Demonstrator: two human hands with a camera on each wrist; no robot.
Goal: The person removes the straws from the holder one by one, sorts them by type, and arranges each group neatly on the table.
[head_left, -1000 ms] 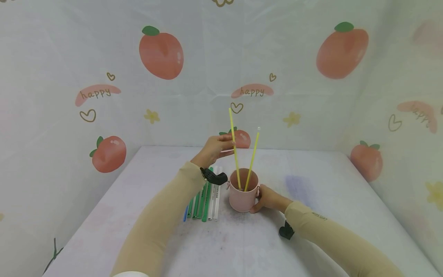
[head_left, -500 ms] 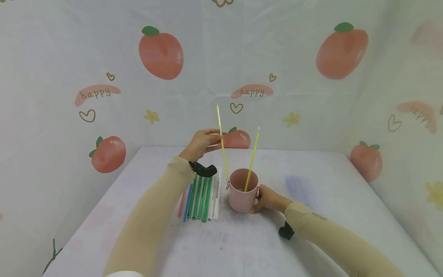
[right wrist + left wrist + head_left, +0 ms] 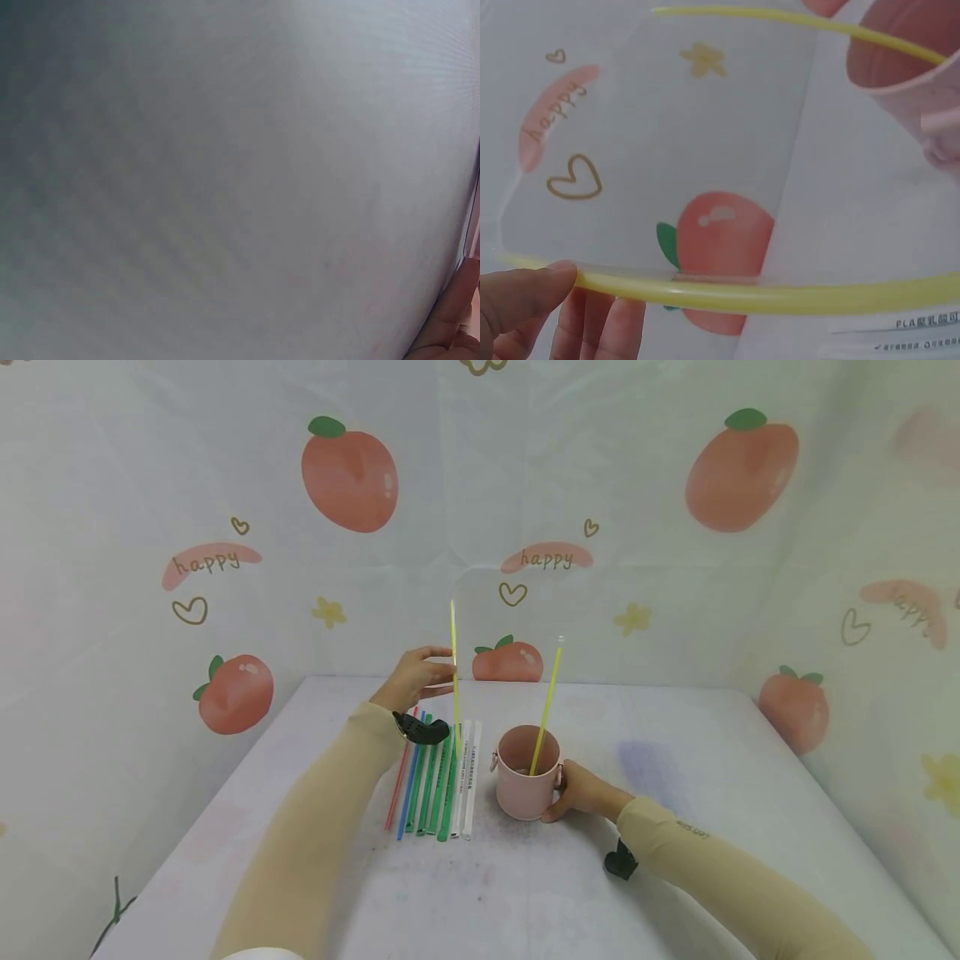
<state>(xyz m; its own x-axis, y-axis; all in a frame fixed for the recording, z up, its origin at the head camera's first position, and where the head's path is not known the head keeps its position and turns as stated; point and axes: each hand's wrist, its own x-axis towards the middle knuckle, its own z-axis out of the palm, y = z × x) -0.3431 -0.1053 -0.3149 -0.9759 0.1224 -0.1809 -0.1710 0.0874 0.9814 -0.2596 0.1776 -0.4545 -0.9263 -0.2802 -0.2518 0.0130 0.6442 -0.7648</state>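
My left hand point(image 3: 416, 678) pinches a yellow straw point(image 3: 456, 710) near its upper part and holds it almost upright over the row of straws. In the left wrist view the same straw point(image 3: 780, 298) runs across the bottom, with thumb and fingertips at its left end. A small pink bucket point(image 3: 521, 797) with ring handles stands on the table to the right. Another yellow straw point(image 3: 550, 697) leans inside it, its top above the rim. My right hand point(image 3: 588, 789) grips the bucket's right side low down; only part of that hand shows in the right wrist view.
Left of the bucket lies a row of straws: a red straw point(image 3: 395, 793), a blue straw point(image 3: 408, 797), several green-wrapped straws point(image 3: 435, 793) and white-wrapped straws point(image 3: 471, 785). A fruit-printed curtain point(image 3: 450, 485) hangs behind the white table point(image 3: 487, 902).
The left hand has lifted the yellow straw out of the bucket and carried it left, over the row, now slightly lower. The right hand and bucket stayed put.
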